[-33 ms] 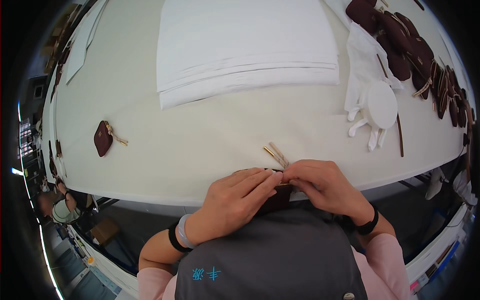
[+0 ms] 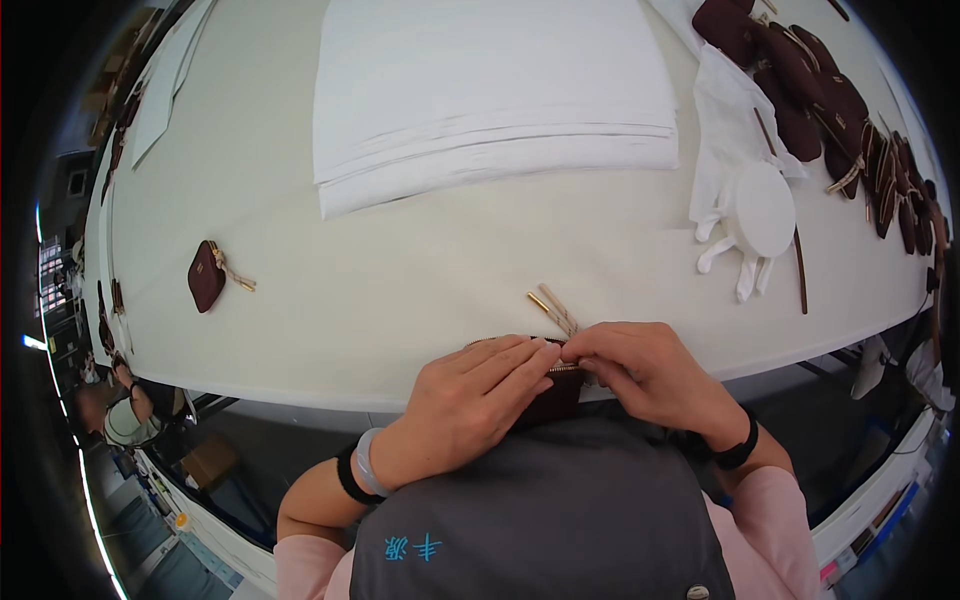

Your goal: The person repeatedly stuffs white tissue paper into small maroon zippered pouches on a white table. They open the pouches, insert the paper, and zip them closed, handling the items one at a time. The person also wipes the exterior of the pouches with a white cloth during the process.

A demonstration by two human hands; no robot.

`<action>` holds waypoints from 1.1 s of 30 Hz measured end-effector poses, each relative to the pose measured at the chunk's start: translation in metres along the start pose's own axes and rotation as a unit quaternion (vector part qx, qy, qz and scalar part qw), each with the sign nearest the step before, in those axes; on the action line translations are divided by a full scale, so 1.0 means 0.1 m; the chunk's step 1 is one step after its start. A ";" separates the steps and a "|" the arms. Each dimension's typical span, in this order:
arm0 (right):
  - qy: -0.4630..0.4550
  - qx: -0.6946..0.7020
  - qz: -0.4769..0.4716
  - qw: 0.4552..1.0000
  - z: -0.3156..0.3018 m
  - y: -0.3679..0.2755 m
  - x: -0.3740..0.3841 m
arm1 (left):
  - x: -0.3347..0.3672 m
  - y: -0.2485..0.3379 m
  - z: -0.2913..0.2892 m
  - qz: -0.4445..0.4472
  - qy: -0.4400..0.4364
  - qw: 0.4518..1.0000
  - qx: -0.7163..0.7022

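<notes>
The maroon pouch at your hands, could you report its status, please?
Left hand across maroon pouch; right hand at its gold zip. Pouch at table edge, gold-tipped cord beyond. Hands hide much of it.

1 wide cream table spans the room, its near edge curving above a dark grey floor; near left a brown box sits low, far left show a gridded window and bright strip lights; near right runs a pale ledge
</notes>
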State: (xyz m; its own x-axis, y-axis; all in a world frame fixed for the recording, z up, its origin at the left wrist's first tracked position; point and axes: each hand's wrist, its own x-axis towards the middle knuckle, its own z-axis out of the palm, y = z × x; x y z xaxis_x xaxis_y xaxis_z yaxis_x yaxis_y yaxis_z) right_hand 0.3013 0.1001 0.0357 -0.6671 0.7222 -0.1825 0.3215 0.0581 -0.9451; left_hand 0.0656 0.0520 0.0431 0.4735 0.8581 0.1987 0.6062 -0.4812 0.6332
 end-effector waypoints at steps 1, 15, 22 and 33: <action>-0.009 0.014 0.038 0.999 -0.03 -0.07 0.00 | 0.00 -0.01 0.01 0.007 0.001 1.000 0.007; -0.100 -0.026 -0.007 0.995 -0.09 -0.01 0.18 | -0.09 0.04 -0.05 0.071 0.036 0.995 -0.060; -0.081 -0.114 -0.021 0.990 -0.02 -0.14 0.19 | -0.13 0.09 -0.05 0.084 0.052 0.994 -0.047; 0.081 -0.159 -0.106 0.978 0.28 -0.08 0.06 | -0.21 0.00 0.03 0.048 0.083 0.990 -0.106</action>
State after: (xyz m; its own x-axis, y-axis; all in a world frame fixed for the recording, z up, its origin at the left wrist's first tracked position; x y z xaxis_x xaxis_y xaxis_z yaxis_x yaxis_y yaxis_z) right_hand 0.2760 0.0851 0.0343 -0.6348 0.7686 0.0789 0.3972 0.4122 -0.8199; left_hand 0.0580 0.0329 0.0368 0.4005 0.8358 0.3755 0.4076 -0.5295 0.7439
